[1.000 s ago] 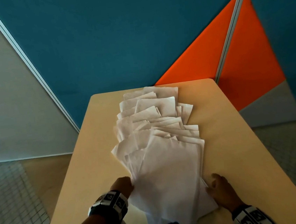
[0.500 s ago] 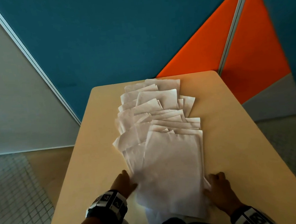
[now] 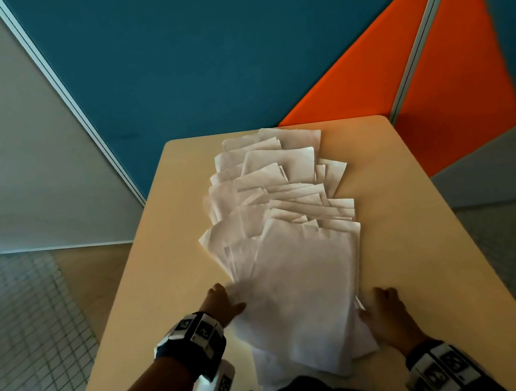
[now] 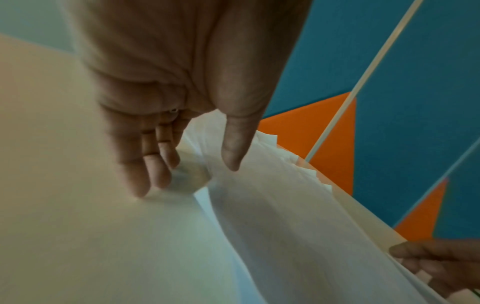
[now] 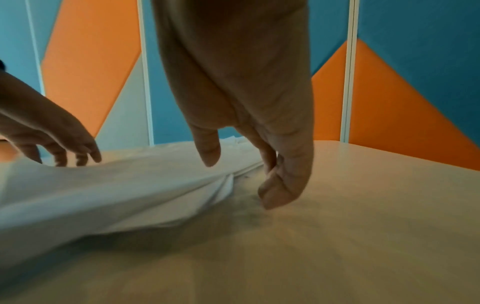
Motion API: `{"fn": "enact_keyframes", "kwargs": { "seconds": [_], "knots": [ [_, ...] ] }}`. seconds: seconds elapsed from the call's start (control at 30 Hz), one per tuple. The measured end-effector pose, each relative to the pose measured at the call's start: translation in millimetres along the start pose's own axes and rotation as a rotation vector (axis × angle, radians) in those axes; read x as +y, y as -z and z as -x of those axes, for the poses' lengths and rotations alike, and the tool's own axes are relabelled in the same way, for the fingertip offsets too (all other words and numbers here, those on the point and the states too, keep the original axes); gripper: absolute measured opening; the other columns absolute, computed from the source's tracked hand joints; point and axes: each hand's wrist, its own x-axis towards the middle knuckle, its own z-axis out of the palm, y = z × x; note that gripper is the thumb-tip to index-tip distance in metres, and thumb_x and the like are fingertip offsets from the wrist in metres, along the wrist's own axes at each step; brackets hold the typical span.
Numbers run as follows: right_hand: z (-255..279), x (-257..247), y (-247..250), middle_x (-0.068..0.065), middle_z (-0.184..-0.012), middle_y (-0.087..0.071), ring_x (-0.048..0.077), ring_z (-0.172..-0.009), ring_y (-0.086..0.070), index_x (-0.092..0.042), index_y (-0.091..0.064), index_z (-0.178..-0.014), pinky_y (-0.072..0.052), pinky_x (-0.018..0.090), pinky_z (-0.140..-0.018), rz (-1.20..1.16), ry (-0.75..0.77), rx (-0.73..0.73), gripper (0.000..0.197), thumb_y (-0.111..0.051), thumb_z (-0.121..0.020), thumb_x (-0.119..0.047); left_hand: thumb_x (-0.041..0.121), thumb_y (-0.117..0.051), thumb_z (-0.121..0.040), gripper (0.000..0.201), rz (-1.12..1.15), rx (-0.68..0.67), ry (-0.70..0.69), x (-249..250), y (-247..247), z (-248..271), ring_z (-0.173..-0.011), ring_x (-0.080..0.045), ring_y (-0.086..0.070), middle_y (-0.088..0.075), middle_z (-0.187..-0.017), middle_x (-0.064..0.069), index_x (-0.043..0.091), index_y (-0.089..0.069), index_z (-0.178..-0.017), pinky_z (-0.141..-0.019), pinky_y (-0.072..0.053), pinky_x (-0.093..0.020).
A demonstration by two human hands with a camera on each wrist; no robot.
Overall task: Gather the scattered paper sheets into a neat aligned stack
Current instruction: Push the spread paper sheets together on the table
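Left hand [image 3: 220, 304]: fingers [image 4: 145, 170] straight, held together, tips down on the table [image 3: 430, 241] right at the left edge of the paper sheets [image 3: 306, 301]. Thumb sits apart from them, over the top sheet. Nothing pinched.

Right hand [image 3: 385, 317]: mirrored on the right edge. Fingers [image 5: 283, 181] loosely bent, tips on the table against the paper edge, thumb hanging just above the sheet. No grip there either, as far as the wrist view shows.

So the near end of the pile sits between the two hands, each touching one long side. Paper bulges up slightly between them.

Key relation: the sheets run in an overlapping trail straight away from the person toward the far table edge, long axis pointing forward. The hands only bracket the nearest sheets; the fanned bulk lies ahead of both sets of fingertips. Both hands look about equally near it, left slightly further forward.

Judgement: side squeeze squares the near sheets only. The far sheets likely need pulling back along that axis to stack.
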Motion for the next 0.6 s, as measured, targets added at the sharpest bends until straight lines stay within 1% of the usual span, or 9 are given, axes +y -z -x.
{"fn": "enact_keyframes", "kwargs": {
  "seconds": [0.1, 0.17, 0.2, 0.27, 0.37, 0.43, 0.5, 0.57, 0.6],
  "knots": [
    [-18, -3, 6, 0.024, -0.127, -0.042, 0.038, -0.119, -0.04, 0.002, -0.04, -0.121, -0.037, 0.041, -0.097, -0.011, 0.0, 0.04, 0.048, -0.054, -0.088, -0.031, 0.033, -0.061, -0.086, 0.071, 0.065, 0.037, 0.017, 3, 4, -4, -0.127, -0.036, -0.044, -0.038, -0.14, -0.023, -0.003, -0.027, -0.138, -0.104, -0.04, -0.04],
    [-25, -14, 7, 0.023, -0.128, -0.043, 0.037, -0.121, -0.038, -0.001, -0.041, -0.123, -0.033, 0.041, -0.1, -0.028, 0.038, 0.056, 0.047, -0.055, -0.088, -0.03, 0.031, -0.062, -0.086, 0.07, 0.106, 0.028, 0.001, 10, 5, -7, -0.127, -0.036, -0.044, -0.038, -0.139, -0.023, -0.001, -0.029, -0.139, -0.108, -0.039, -0.04],
    [-26, -20, 6, 0.022, -0.129, -0.042, 0.037, -0.122, -0.037, -0.003, -0.041, -0.127, -0.032, 0.04, -0.102, -0.054, 0.051, 0.059, 0.05, -0.056, -0.087, -0.031, 0.03, -0.063, -0.085, 0.07, 0.117, 0.019, -0.012, 14, 4, -8, -0.127, -0.036, -0.044, -0.038, -0.139, -0.023, 0.001, -0.029, -0.139, -0.109, -0.038, -0.04],
    [-25, -30, 4, 0.021, -0.132, -0.038, 0.037, -0.123, -0.037, -0.008, -0.036, -0.135, -0.03, 0.038, -0.106, -0.088, 0.078, 0.056, 0.059, -0.058, -0.086, -0.031, 0.032, -0.064, -0.083, 0.07, 0.133, 0.006, -0.036, 20, 0, -11, -0.127, -0.036, -0.045, -0.037, -0.139, -0.022, 0.007, -0.03, -0.14, -0.11, -0.038, -0.042],
    [-23, -33, -1, 0.019, -0.132, -0.034, 0.036, -0.122, -0.039, -0.014, -0.028, -0.142, -0.03, 0.036, -0.107, -0.081, 0.119, 0.052, 0.067, -0.059, -0.086, -0.032, 0.037, -0.066, -0.081, 0.074, 0.103, -0.017, -0.066, 27, -9, -13, -0.131, -0.037, -0.04, -0.032, -0.141, -0.02, 0.017, -0.028, -0.142, -0.112, -0.035, -0.045],
    [-24, -30, -1, 0.018, -0.137, -0.03, 0.035, -0.126, -0.036, -0.014, -0.02, -0.146, -0.03, 0.037, -0.109, -0.088, 0.118, 0.043, 0.072, -0.057, -0.087, -0.033, 0.036, -0.065, -0.082, 0.078, 0.1, 0.007, -0.035, 29, -9, -12, -0.131, -0.038, -0.038, -0.031, -0.142, -0.02, 0.02, -0.022, -0.145, -0.112, -0.034, -0.045],
    [-26, -25, 3, 0.019, -0.142, -0.026, 0.034, -0.13, -0.032, -0.011, -0.017, -0.147, -0.03, 0.038, -0.11, -0.089, 0.088, 0.053, 0.074, -0.056, -0.088, -0.035, 0.034, -0.065, -0.082, 0.078, 0.131, 0.055, 0.012, 29, -7, -9, -0.13, -0.039, -0.038, -0.032, -0.141, -0.021, 0.013, -0.022, -0.145, -0.111, -0.035, -0.045],
    [-24, -16, 10, 0.02, -0.14, -0.03, 0.035, -0.128, -0.036, -0.006, -0.027, -0.14, -0.033, 0.039, -0.107, -0.053, 0.053, 0.078, 0.064, -0.055, -0.089, -0.034, 0.034, -0.061, -0.085, 0.07, 0.094, 0.076, 0.05, 27, -7, -5, -0.129, -0.037, -0.038, -0.033, -0.14, -0.022, 0.003, -0.029, -0.14, -0.109, -0.035, -0.042],
    [-21, -12, 12, 0.02, -0.138, -0.034, 0.035, -0.125, -0.039, -0.005, -0.032, -0.136, -0.034, 0.038, -0.105, 0.011, 0.064, 0.064, 0.057, -0.053, -0.09, -0.033, 0.034, -0.056, -0.088, 0.065, 0.074, 0.065, 0.061, 25, -7, -1, -0.129, -0.035, -0.039, -0.035, -0.141, -0.022, 0.0, -0.032, -0.137, -0.107, -0.035, -0.04]
  ]
}}
